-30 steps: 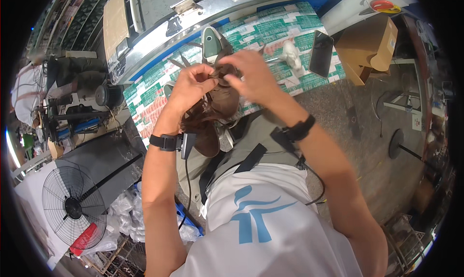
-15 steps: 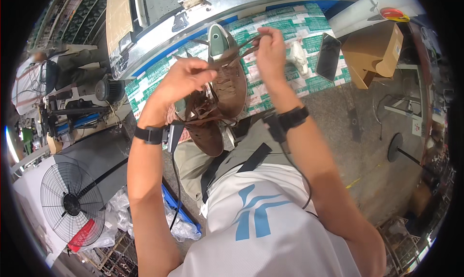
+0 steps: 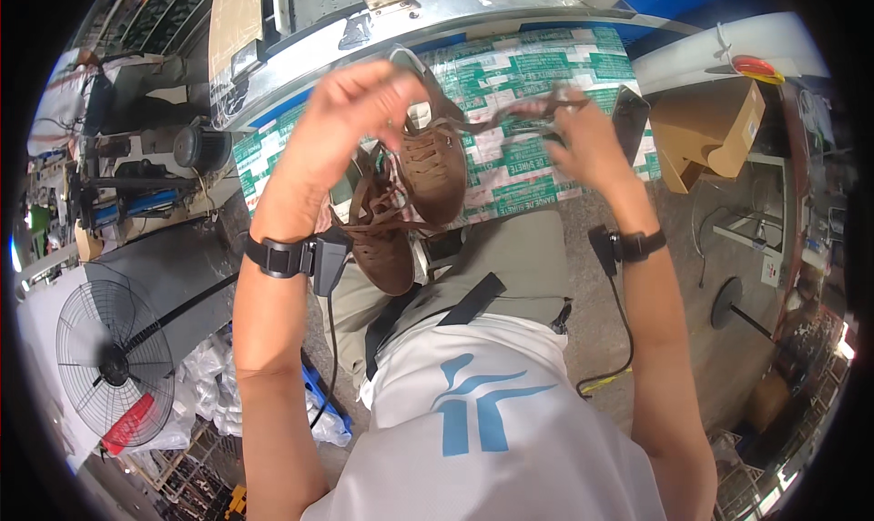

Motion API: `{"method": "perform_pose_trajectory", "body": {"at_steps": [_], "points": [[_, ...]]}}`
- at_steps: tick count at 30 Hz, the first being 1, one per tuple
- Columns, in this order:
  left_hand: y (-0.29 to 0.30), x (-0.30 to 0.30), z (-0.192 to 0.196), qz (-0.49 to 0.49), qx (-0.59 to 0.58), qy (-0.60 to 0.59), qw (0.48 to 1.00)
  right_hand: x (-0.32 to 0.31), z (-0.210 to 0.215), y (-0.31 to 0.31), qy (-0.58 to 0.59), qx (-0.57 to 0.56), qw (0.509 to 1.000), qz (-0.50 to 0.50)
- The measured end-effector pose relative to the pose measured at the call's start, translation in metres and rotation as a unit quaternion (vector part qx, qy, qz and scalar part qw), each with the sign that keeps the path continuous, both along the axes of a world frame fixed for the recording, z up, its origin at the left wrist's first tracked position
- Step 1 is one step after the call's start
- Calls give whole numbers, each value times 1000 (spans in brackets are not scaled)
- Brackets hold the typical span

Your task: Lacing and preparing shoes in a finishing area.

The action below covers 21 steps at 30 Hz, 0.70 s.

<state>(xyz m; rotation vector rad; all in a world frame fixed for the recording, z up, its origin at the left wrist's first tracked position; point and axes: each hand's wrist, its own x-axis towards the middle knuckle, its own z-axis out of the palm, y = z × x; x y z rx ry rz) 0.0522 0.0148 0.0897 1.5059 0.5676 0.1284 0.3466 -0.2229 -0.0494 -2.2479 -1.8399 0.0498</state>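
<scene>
A brown lace-up shoe (image 3: 432,171) lies on the green-and-white covered table (image 3: 510,166), its toe toward me. Its mate (image 3: 384,259) hangs over the near edge at my lap, with loose laces (image 3: 369,198) tangled over it. My right hand (image 3: 587,143), closed on a brown shoelace (image 3: 501,118), draws it out to the right of the upper shoe. Above the shoe opening is my left hand (image 3: 360,116), fingers bent and smeared by motion; whether it holds anything is unclear.
Right of my right hand lies a dark phone (image 3: 630,121). An open cardboard box (image 3: 710,139) stands beyond the table's right end, near red-and-yellow scissors (image 3: 757,69). A metal-edged machine (image 3: 364,20) runs along the far side. A floor fan (image 3: 114,362) stands lower left.
My right hand has moved right and down, stretching the lace sideways over the table. My left hand has risen toward the shoe opening. The white object near the phone no longer shows.
</scene>
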Motion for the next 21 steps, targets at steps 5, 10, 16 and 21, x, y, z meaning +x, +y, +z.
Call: {"method": "perform_pose_trajectory", "body": {"at_steps": [5,10,16,21], "points": [[28,-2,-18,151,-74,-171,971,-23,4,-26,39,-26,998,47],[-18,16,25,31,90,-39,995,-27,-6,-31,40,-80,996,9],[47,5,44,160,109,-130,972,-39,-17,-34,50,-15,999,-4],[155,-12,-24,347,22,-133,928,-54,-5,-55,171,56,971,-157]]}}
